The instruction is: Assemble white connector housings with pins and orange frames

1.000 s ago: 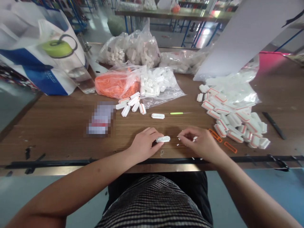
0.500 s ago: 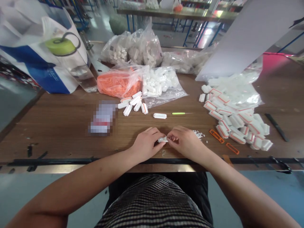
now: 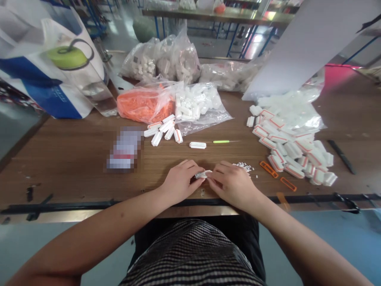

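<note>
A small white plastic part [image 3: 202, 174] with printed marks lies between my hands, near the table's front edge. My left hand [image 3: 181, 182] covers its left end and holds it against the wood. My right hand [image 3: 232, 185] pinches its right end with the fingertips. Just beyond my right hand lies a scatter of tiny white bits [image 3: 243, 167]. Farther ahead are a white plastic piece [image 3: 198, 145] and a green-handled needle tool [image 3: 221, 141]. Two orange rectangular frames [image 3: 269, 169] lie to the right.
The brown wooden table [image 3: 74, 174] holds a large heap of white parts with orange trim [image 3: 293, 155], plastic bags of white pieces [image 3: 196, 105], an orange-filled bag [image 3: 143, 105], a blurred packet [image 3: 125, 150], and a black strip [image 3: 342, 157]. A printed shopping bag [image 3: 56, 75] stands back left.
My right hand has moved left and lower, and its fingers now lie at the part's right end. The tiny white bits appear gathered into a small patch. My view has shifted slightly.
</note>
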Demonstrator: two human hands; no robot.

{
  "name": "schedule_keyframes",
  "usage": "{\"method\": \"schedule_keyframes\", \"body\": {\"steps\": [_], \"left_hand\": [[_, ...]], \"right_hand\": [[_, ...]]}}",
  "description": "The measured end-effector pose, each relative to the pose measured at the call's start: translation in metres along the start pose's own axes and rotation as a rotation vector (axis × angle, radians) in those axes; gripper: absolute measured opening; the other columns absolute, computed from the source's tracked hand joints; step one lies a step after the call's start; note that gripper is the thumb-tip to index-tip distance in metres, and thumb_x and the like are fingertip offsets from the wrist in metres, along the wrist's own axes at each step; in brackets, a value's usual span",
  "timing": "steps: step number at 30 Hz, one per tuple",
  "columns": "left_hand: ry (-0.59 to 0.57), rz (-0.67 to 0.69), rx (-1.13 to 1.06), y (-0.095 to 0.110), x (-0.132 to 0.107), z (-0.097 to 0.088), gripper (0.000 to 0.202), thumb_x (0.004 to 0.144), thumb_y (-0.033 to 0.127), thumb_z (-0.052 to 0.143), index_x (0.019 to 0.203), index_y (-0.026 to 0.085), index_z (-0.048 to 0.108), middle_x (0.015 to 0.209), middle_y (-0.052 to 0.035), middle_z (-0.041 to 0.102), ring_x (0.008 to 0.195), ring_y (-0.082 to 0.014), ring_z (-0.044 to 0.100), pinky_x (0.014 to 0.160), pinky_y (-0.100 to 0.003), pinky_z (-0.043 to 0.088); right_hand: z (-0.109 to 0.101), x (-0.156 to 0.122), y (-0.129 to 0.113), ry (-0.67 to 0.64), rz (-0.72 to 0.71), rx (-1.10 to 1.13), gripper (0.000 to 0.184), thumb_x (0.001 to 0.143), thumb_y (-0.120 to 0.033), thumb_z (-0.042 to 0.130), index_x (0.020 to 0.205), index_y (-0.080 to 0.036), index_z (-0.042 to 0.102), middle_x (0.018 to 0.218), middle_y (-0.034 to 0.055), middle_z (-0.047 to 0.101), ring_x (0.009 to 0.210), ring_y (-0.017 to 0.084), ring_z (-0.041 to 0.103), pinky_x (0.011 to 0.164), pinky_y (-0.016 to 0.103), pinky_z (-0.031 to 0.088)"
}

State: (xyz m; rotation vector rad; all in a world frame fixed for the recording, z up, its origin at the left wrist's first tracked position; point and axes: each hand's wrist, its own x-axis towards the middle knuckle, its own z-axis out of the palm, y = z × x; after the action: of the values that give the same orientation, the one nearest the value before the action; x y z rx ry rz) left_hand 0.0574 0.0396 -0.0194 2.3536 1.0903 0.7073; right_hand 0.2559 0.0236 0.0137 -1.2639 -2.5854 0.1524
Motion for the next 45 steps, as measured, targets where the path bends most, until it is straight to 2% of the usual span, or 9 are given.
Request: {"method": "schedule_keyframes", "body": {"steps": [4, 8, 11, 14, 18, 24, 28, 33, 45], "left_hand": [[0.008, -0.006, -0.004, -0.001, 0.001, -0.001, 0.015, 0.090, 0.025, 0.060, 0.103, 0.021, 0.067, 0.095, -0.0031, 0.067, 0.090, -0.0190, 0.062, 0.081, -0.036, 0.054], [0.021, 0.014, -0.004, -0.002, 0.001, 0.000, 0.014, 0.091, 0.026, 0.059, 0.103, 0.022, 0.065, 0.093, -0.0025, 0.066, 0.088, -0.0189, 0.061, 0.080, -0.036, 0.053], [0.021, 0.024, 0.001, -0.002, 0.001, 0.000, 0.014, 0.092, 0.027, 0.058, 0.103, 0.021, 0.065, 0.092, -0.0027, 0.066, 0.087, -0.0188, 0.061, 0.080, -0.037, 0.053], [0.021, 0.031, 0.009, -0.002, 0.002, -0.001, 0.014, 0.092, 0.027, 0.059, 0.103, 0.020, 0.065, 0.092, -0.0034, 0.066, 0.087, -0.0195, 0.061, 0.079, -0.037, 0.053], [0.018, 0.028, 0.005, -0.002, 0.002, -0.001, 0.014, 0.093, 0.027, 0.059, 0.103, 0.020, 0.065, 0.093, -0.0040, 0.066, 0.088, -0.0198, 0.061, 0.079, -0.037, 0.054], [0.025, 0.029, 0.003, -0.004, 0.000, 0.000, 0.015, 0.092, 0.027, 0.059, 0.104, 0.020, 0.065, 0.094, -0.0042, 0.066, 0.089, -0.0194, 0.062, 0.080, -0.037, 0.054], [0.026, 0.027, -0.001, -0.004, 0.001, 0.000, 0.015, 0.092, 0.027, 0.059, 0.103, 0.020, 0.065, 0.094, -0.0043, 0.066, 0.088, -0.0196, 0.061, 0.080, -0.037, 0.053], [0.023, 0.030, -0.001, -0.005, 0.001, 0.000, 0.014, 0.092, 0.027, 0.060, 0.103, 0.019, 0.065, 0.094, -0.0044, 0.066, 0.088, -0.0198, 0.061, 0.081, -0.038, 0.053], [0.027, 0.043, -0.008, -0.005, 0.001, 0.000, 0.014, 0.091, 0.025, 0.061, 0.104, 0.019, 0.064, 0.093, -0.0045, 0.066, 0.088, -0.0201, 0.061, 0.080, -0.038, 0.053]], "right_hand": [[0.001, -0.006, 0.002, 0.079, 0.054, 0.022, 0.026, 0.093, -0.023, 0.049, 0.086, -0.019, 0.074, 0.071, 0.0056, 0.069, 0.070, 0.018, 0.060, 0.063, 0.029, 0.045], [-0.011, -0.034, 0.045, 0.219, 0.388, 0.191, 0.023, 0.090, -0.028, 0.053, 0.090, -0.020, 0.075, 0.088, 0.0069, 0.074, 0.079, 0.019, 0.066, 0.072, 0.031, 0.050], [-0.024, -0.059, 0.083, 0.110, 0.631, 0.068, 0.020, 0.083, -0.031, 0.058, 0.080, -0.022, 0.076, 0.078, 0.0052, 0.074, 0.072, 0.022, 0.067, 0.064, 0.033, 0.047], [-0.030, -0.071, 0.100, 0.008, 0.745, 0.048, 0.021, 0.080, -0.037, 0.060, 0.077, -0.023, 0.076, 0.074, 0.0028, 0.075, 0.067, 0.022, 0.067, 0.059, 0.031, 0.044], [-0.026, -0.069, 0.096, -0.056, 0.661, 0.011, 0.022, 0.081, -0.033, 0.056, 0.076, -0.023, 0.075, 0.077, 0.0025, 0.076, 0.069, 0.021, 0.068, 0.063, 0.031, 0.045], [-0.022, -0.070, 0.105, -0.034, 0.466, -0.118, 0.029, 0.081, -0.020, 0.048, 0.083, -0.021, 0.077, 0.087, 0.0059, 0.076, 0.085, 0.024, 0.070, 0.079, 0.036, 0.047], [-0.024, -0.077, 0.110, 0.013, 0.558, -0.038, 0.030, 0.081, -0.025, 0.050, 0.090, -0.020, 0.077, 0.086, 0.0060, 0.077, 0.077, 0.023, 0.070, 0.070, 0.033, 0.050], [-0.023, -0.077, 0.106, 0.039, 0.698, -0.001, 0.030, 0.082, -0.037, 0.053, 0.088, -0.022, 0.078, 0.083, 0.0055, 0.077, 0.072, 0.023, 0.070, 0.062, 0.031, 0.047], [-0.016, -0.071, 0.111, 0.038, 0.475, -0.177, 0.024, 0.082, -0.026, 0.049, 0.069, -0.020, 0.069, 0.070, 0.0060, 0.070, 0.067, 0.022, 0.064, 0.064, 0.032, 0.041]]}}
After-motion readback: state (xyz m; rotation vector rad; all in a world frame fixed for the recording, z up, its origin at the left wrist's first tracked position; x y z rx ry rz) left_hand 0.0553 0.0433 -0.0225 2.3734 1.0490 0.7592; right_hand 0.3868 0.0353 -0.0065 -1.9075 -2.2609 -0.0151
